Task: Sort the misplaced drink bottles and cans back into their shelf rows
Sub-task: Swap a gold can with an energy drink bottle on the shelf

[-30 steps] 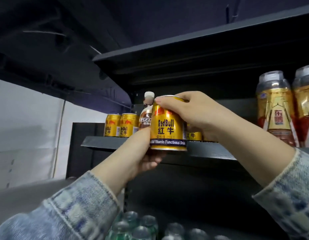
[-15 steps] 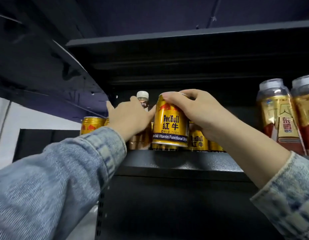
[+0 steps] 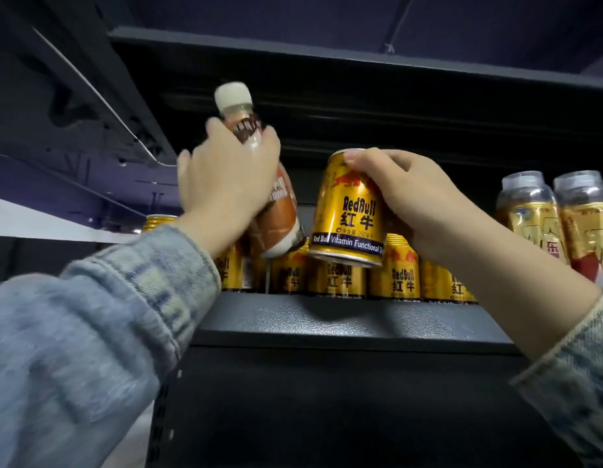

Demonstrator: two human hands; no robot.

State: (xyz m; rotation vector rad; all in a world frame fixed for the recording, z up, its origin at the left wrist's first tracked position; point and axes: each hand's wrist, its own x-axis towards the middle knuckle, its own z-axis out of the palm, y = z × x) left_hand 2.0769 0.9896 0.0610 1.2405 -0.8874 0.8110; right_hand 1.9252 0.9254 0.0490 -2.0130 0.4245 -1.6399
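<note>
The left grip [image 3: 222, 184] is clenched round the upper half of a brown bottle [image 3: 280, 217] with a white cap. The bottle hangs tilted, its base lifted clear of the row of gold cans [image 3: 403, 275] on the shelf [image 3: 344, 319]. The right grip [image 3: 411, 197] grasps a gold can [image 3: 347, 214] by its top and far side, just above that row. Whether its base touches the cans below, I cannot tell.

The likeliest slip is a knock. The bottle's base swings close to the held can and just over the standing ones, so a careless pull could clip one. Those cans stand near the shelf's front lip, and a toppled one would probably roll off.

The held can is smooth metal taken mostly from above, so it may slide if the fingers ease. The slot meant for it is hidden behind the hands. Set down blind, it could land on another can's rim and wobble. The tall bottles [image 3: 530, 211] at the right stand well apart and seem safe.
</note>
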